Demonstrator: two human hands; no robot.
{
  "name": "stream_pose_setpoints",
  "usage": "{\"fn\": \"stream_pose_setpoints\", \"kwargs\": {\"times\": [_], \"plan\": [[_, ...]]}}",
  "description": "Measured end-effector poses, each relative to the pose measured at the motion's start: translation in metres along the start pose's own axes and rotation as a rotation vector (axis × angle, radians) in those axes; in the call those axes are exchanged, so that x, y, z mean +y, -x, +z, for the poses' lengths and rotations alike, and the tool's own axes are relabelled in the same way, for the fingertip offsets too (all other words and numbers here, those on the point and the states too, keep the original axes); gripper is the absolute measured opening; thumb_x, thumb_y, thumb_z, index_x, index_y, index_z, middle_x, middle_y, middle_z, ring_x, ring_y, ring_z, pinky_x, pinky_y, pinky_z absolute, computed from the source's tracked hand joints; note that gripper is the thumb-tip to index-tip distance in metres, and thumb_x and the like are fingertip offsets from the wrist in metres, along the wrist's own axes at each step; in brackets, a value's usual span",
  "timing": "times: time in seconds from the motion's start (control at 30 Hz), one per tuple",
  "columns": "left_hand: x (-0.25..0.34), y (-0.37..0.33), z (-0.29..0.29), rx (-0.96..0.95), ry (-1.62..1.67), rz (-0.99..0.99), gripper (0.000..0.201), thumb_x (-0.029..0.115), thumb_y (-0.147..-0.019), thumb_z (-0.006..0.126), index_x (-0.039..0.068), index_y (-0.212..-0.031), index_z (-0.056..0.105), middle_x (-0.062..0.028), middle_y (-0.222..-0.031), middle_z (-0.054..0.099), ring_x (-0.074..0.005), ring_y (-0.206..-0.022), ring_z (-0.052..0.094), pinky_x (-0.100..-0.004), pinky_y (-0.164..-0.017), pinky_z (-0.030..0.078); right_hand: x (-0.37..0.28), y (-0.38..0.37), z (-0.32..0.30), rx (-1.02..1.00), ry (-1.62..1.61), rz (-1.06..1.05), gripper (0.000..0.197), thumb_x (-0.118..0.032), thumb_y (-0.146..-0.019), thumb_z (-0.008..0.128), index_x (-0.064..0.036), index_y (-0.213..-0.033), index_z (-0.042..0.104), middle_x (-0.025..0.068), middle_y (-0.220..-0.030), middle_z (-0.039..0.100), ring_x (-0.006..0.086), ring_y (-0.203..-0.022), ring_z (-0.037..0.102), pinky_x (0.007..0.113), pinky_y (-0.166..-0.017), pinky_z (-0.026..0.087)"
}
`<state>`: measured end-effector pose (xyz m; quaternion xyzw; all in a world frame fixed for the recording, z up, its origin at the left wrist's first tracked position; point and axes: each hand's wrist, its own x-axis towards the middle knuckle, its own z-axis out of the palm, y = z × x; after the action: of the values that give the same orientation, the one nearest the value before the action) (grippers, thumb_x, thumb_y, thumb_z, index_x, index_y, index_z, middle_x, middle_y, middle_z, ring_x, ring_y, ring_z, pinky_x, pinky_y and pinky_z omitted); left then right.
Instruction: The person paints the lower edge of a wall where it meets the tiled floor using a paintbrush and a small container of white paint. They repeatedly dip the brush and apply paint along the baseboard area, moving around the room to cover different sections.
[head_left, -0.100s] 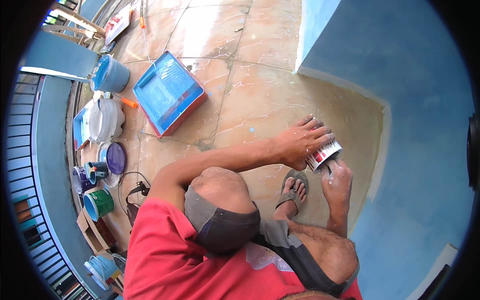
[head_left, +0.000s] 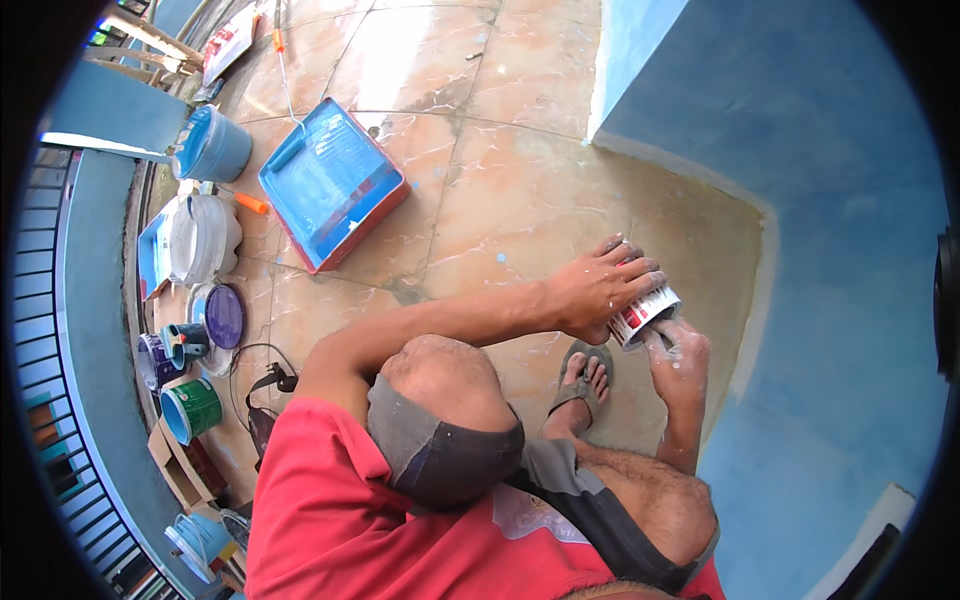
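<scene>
I squat on a tiled floor beside a blue wall. A small paint can (head_left: 648,312) with a red and white label is tilted just above the floor in front of my sandalled foot (head_left: 585,378). My left hand (head_left: 598,290) reaches across my knee and grips the can over its top, fingers spread around it. My right hand (head_left: 678,352), smeared with whitish paint, holds the can from below and the side. The can's opening is hidden under my left hand.
A blue paint tray (head_left: 330,185) with a red rim lies on the tiles to the left. Further left stand a blue bucket (head_left: 215,148), a white bucket (head_left: 200,240), a purple lid (head_left: 223,315) and a green can (head_left: 192,408). The blue wall (head_left: 800,200) fills the right side.
</scene>
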<state>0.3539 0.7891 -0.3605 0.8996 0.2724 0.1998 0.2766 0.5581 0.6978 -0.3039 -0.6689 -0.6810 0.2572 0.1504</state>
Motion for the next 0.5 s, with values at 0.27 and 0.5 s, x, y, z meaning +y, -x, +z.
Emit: {"fn": "stream_pose_setpoints", "kwargs": {"times": [0.27,0.5], "plan": [[-0.011,0.019,0.01,0.067,0.066,-0.073,0.1,0.019,-0.06,0.088,0.005,-0.151,0.05,-0.0188,-0.148,0.056,-0.0425,-0.145,0.047,-0.0574,-0.129,0.031,0.015,0.006,0.007,0.031,-0.202,0.093,0.02,-0.009,-0.089,0.08,0.0014,-0.106,0.081,0.0196,-0.095,0.077,0.0306,-0.084,0.074,0.04,-0.076,0.056],[-0.042,0.033,-0.001,0.238,0.114,-0.232,0.102,0.016,-0.061,0.089,0.001,-0.152,0.046,-0.0234,-0.148,0.056,-0.0447,-0.14,0.05,-0.053,-0.121,0.041,0.06,0.035,-0.006,0.133,-0.777,0.39,0.042,-0.011,-0.099,0.077,0.0042,-0.138,0.07,0.0104,-0.103,0.075,0.0208,-0.091,0.071,0.033,-0.081,0.056]]}}
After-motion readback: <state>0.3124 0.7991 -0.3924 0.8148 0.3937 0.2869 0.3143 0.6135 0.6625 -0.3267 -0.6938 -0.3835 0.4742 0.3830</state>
